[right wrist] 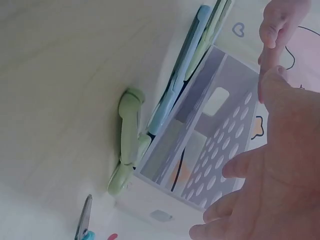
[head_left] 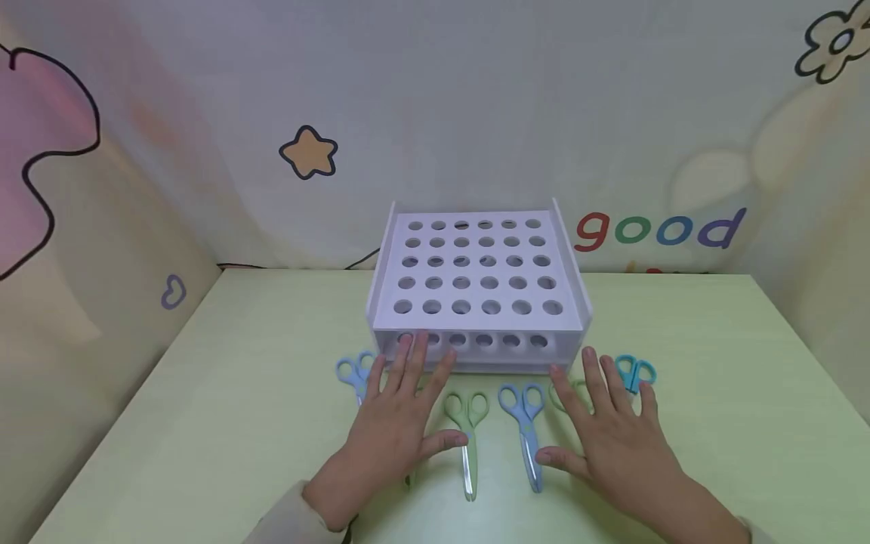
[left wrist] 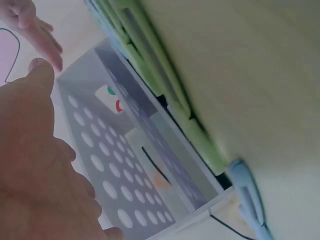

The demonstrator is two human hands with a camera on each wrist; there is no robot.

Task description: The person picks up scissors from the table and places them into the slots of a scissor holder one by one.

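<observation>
My left hand [head_left: 394, 423] hovers with spread, straight fingers over scissors in front of the white rack [head_left: 476, 295]. Also spread and palm-down, my right hand [head_left: 615, 434] is to the right of it. Neither hand holds anything. Between them lie green scissors [head_left: 472, 453] and blue scissors [head_left: 527, 431], handles toward the rack. Another blue pair [head_left: 356, 382] shows left of my left fingers, its blades hidden. Green handles [left wrist: 155, 55] appear beside the rack in the left wrist view. More green scissors [right wrist: 129, 125] are partly hidden under my right hand in the head view.
Teal scissors [head_left: 632, 375] lie beyond my right fingertips. The rack has rows of round holes on top and raised side walls. It stands on a pale green table [head_left: 272, 378], close to a patterned back wall [head_left: 435, 113]. A dark cord [head_left: 362, 258] runs behind the rack.
</observation>
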